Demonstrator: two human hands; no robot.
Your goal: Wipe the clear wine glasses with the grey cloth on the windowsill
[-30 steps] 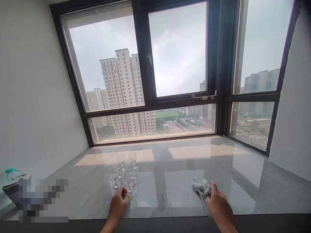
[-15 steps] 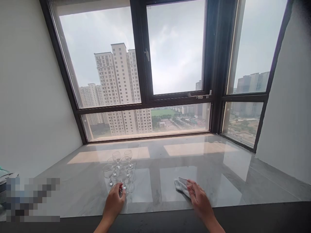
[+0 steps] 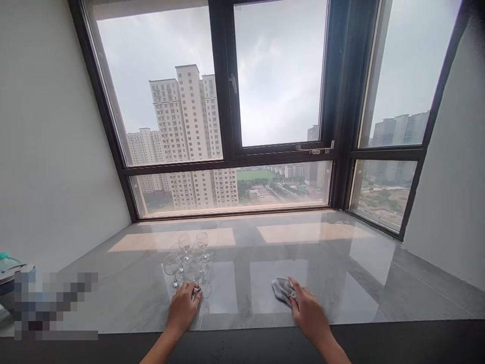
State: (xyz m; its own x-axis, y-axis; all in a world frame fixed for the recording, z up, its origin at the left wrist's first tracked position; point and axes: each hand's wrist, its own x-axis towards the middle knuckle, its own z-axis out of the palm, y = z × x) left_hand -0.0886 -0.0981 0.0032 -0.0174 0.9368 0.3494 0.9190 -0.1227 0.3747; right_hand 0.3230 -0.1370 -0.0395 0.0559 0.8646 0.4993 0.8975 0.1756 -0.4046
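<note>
Several clear stemmed wine glasses [image 3: 184, 241] stand upright in a close group on the glossy grey sill, left of the middle. At the group's near edge my left hand [image 3: 182, 307] is closed, thumb and fingers pinched low around the stem of the front wine glass [image 3: 194, 270]. That glass's foot is partly hidden by the fingers. To the right, my right hand [image 3: 311, 309] grips a crumpled grey-white cloth [image 3: 282, 290] between thumb and fingers. The cloth is at the sill surface, apart from the glasses.
The marble-like sill [image 3: 242, 318] ends in a dark front edge below. Behind it rise large windows with dark frames [image 3: 227, 164]. At the far left is a dark container with a green item [image 3: 8, 262], partly covered by a blurred patch.
My left hand has shifted slightly forward and right, its fingers now wrapped more closely around the front glass's stem. The cloth is more bunched in my right hand. The view has shifted slightly.
</note>
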